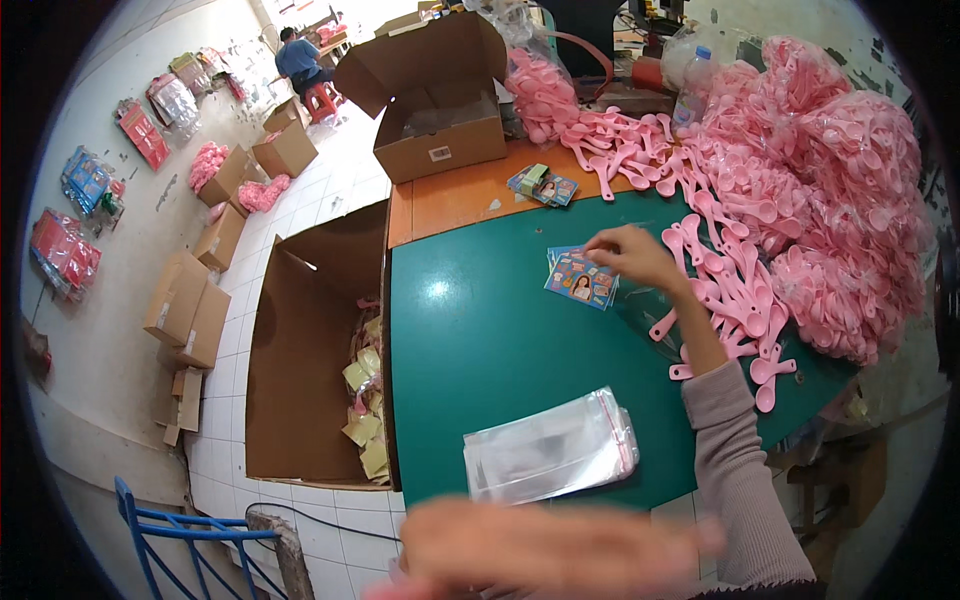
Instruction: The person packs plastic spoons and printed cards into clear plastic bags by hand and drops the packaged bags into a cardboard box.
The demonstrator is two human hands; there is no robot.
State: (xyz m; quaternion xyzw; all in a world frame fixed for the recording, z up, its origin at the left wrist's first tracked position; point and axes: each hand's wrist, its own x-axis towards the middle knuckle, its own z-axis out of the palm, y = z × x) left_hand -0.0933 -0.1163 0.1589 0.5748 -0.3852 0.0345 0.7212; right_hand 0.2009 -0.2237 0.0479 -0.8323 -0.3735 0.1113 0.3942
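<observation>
Shows plain deep green on the table [440, 380] and orange on the wooden surface [425, 205] behind it. Repeats one soft pink across the spoons [738, 290], loose and bagged. Mixes blue with small multicoloured pictures on the cards [583, 283]. Includes clear plastic bags [550, 445] edged in pinkish red, a ribbed mauve-grey sleeve [735, 470], brown cardboard boxes [410, 160] and white squares on the tiled floor [300, 205].

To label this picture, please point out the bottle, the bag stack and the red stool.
Bottle [692, 96]: head view, its clear side.
Bag stack [548, 448]: head view, middle of its top.
Red stool [322, 97]: head view, its upper part.
</observation>
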